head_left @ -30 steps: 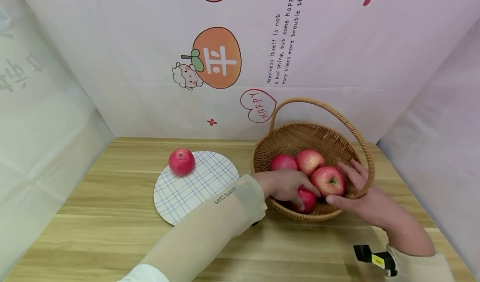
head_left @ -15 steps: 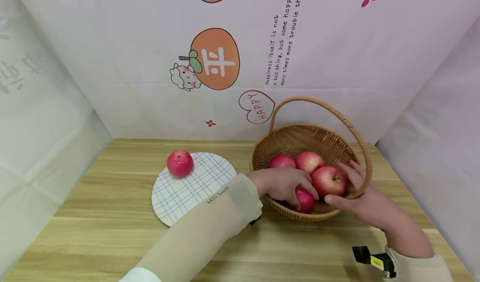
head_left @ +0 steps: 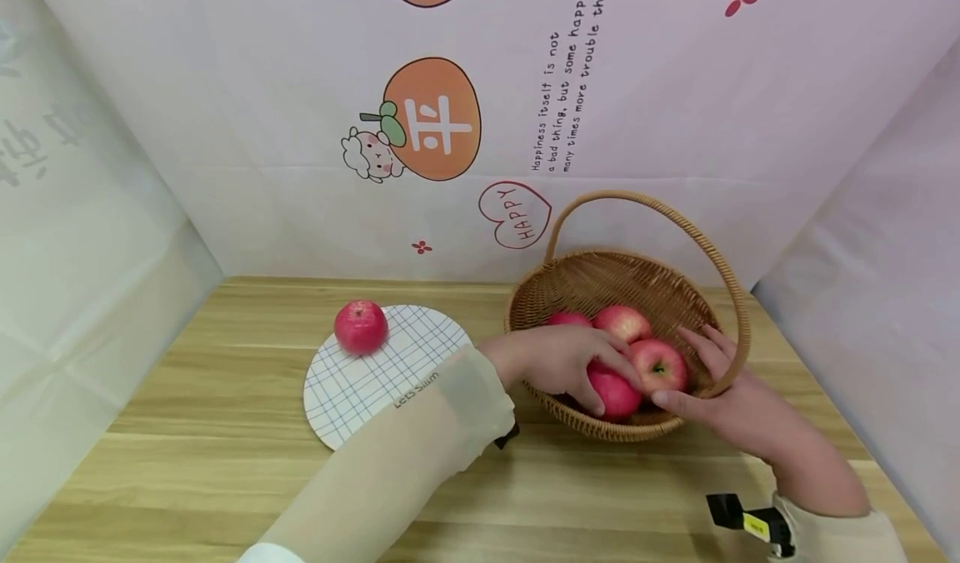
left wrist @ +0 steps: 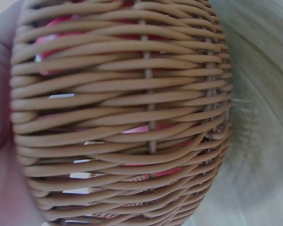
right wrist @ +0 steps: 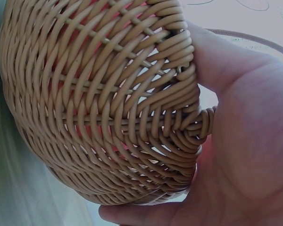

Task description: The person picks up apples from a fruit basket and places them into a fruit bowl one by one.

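Observation:
Inside a round wicker basket (head_left: 600, 434) with a tall arched handle lie several red apples. My left hand (head_left: 558, 365) reaches over the basket's left rim and grips the nearest red apple (head_left: 617, 393), thumb in front and fingers over its top. Against that one sits a paler apple (head_left: 660, 366) with its stem facing up. At the right side, my right hand (head_left: 731, 396) holds the basket by its rim near the handle's foot, with fingertips and thumb reaching inside. Both wrist views are filled mostly by the outer weave (left wrist: 132, 99), red showing through its gaps.
Left of the basket, a round white mat (head_left: 352, 392) with blue grid lines lies on the wooden table (head_left: 187, 430). One red apple (head_left: 362, 327) sits on its upper left part. Printed white cloth (head_left: 300, 213) stands behind the table and along both sides.
The gripped apple has come up slightly in my left hand and shows more of its surface. The basket and its other apples shifted a little; my right hand stays at the rim.

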### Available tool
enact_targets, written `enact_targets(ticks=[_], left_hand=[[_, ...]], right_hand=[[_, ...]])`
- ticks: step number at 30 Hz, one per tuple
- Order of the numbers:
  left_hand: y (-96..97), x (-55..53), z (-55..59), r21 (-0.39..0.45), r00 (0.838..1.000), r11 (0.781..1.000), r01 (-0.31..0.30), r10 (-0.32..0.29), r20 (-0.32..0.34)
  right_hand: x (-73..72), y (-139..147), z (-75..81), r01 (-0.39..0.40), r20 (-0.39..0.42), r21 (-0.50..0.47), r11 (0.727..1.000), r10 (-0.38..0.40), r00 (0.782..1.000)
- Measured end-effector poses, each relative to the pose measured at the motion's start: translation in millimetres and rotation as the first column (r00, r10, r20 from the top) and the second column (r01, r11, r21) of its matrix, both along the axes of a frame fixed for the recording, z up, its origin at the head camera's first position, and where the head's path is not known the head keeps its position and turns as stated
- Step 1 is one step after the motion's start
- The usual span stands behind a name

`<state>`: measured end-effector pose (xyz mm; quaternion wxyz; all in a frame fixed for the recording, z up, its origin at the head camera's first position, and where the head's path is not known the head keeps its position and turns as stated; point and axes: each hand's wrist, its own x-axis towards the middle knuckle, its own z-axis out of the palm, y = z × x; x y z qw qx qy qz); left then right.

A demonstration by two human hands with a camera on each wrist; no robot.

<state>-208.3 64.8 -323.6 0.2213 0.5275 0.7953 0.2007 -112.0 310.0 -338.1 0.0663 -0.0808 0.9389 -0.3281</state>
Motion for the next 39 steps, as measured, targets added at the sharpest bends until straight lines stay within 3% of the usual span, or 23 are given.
enact_targets(ticks=[10, 20, 26, 29, 32, 36, 38, 39], left_hand=[[-2.4, 4.7, 7.3, -0.01, 0.998, 1.0, -0.01, 0.01, -0.066], [-10.1, 5.1, 11.8, 0.104, 0.998, 0.993, -0.063, 0.06, 0.024], [-18.0, 3.3, 12.1, 0.174, 0.995, 0.98, -0.1, 0.093, 0.044], [-24.2, 0.5, 11.3, 0.211, 0.989, 0.969, -0.128, 0.11, 0.097], [-31.8, -2.3, 10.4, 0.277, 0.975, 0.948, -0.159, 0.105, 0.198], [-41.6, -4.1, 10.6, 0.374, 0.938, 0.905, -0.204, 0.072, 0.339], [-45.5, -4.3, 11.2, 0.407, 0.91, 0.882, -0.237, 0.055, 0.412], [-47.1, -4.2, 11.3, 0.42, 0.882, 0.87, -0.257, 0.034, 0.47]], right_hand=[[-0.3, 3, -1.0, 0.02, 0.011, 0.0, 1.0, -0.02, 1.0], [-2.1, 4, -3.4, 0.02, 0.009, 0.011, 1.0, -0.02, 1.0], [-2.2, 3, -3.5, 0.013, 0.008, 0.017, 1.0, -0.013, 1.0], [-2.4, 3, -3.8, 0.013, 0.002, 0.023, 1.0, -0.013, 1.0], [-2.3, 4, -4.1, 0.015, -0.002, 0.019, 1.0, -0.015, 1.0], [-2.1, 4, -3.9, 0.017, 0.0, 0.009, 1.0, -0.017, 1.0], [-2.0, 4, -3.7, 0.019, 0.004, 0.006, 1.0, -0.019, 1.0], [-2.0, 4, -3.7, 0.02, 0.004, 0.004, 1.0, -0.02, 1.0]])
